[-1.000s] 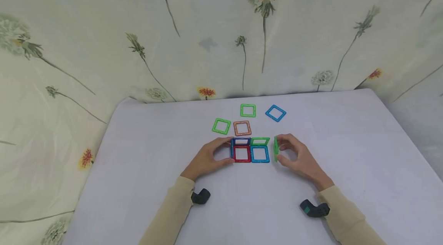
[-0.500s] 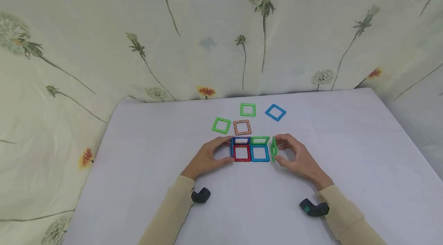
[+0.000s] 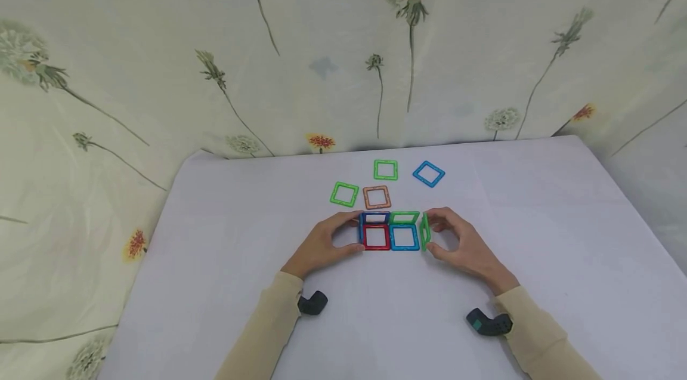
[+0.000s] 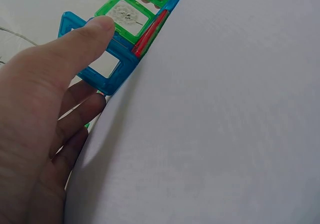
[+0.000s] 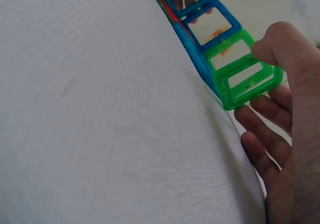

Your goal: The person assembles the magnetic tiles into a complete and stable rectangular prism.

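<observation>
On the white surface (image 3: 231, 237), the left grip (image 3: 316, 246) pinches an upright blue tile (image 4: 125, 66) beside a flat red tile (image 3: 377, 247); next lies a light-blue tile (image 3: 405, 247), then an upright green tile (image 5: 252, 94) pinched by the right grip (image 3: 468, 246).

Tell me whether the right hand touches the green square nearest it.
Touching. The right wrist view shows the right hand with its thumb against the edge of the green square.

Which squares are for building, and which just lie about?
Building: red square; flat blue square; upright navy square; upright green square; held blue square; held green square.

Lying about, probably: far green square; left green square; orange square; far blue square.
</observation>
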Motion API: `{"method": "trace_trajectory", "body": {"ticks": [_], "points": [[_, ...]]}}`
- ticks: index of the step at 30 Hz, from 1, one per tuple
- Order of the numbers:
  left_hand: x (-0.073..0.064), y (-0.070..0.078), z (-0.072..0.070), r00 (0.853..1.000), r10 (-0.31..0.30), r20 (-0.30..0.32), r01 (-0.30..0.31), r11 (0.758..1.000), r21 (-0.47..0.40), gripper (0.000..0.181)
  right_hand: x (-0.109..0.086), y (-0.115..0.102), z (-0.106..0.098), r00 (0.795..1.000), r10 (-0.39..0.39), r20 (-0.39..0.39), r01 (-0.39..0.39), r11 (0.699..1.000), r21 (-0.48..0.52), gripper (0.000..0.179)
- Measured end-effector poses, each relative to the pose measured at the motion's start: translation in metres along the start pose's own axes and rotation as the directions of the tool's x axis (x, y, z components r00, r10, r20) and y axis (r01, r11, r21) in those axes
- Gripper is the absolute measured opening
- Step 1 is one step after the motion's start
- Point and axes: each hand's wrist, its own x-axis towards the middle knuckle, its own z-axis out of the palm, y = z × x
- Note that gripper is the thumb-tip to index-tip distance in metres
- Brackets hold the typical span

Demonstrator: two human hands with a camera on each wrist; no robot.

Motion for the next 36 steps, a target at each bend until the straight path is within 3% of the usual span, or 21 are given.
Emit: {"method": "trace_trajectory", "body": {"ticks": [17, 36], "points": [[0.0006, 0.0001, 0.0002, 1.000, 0.018, -0.008, -0.018, 1.000, 0.012, 0.070, -0.0005, -0.0018, 0.0017, 1.000, 0.030, 0.011, -0.029, 0.998, -0.048, 0.065], [0.0003, -0.0007, 0.0005, 1.000, -0.003, 0.001, 0.003, 1.000, 0.025, 0.072, 0.0002, -0.0024, 0.0042, 1.000, 0.025, 0.015, -0.024, 0.998, -0.066, 0.064]]}}
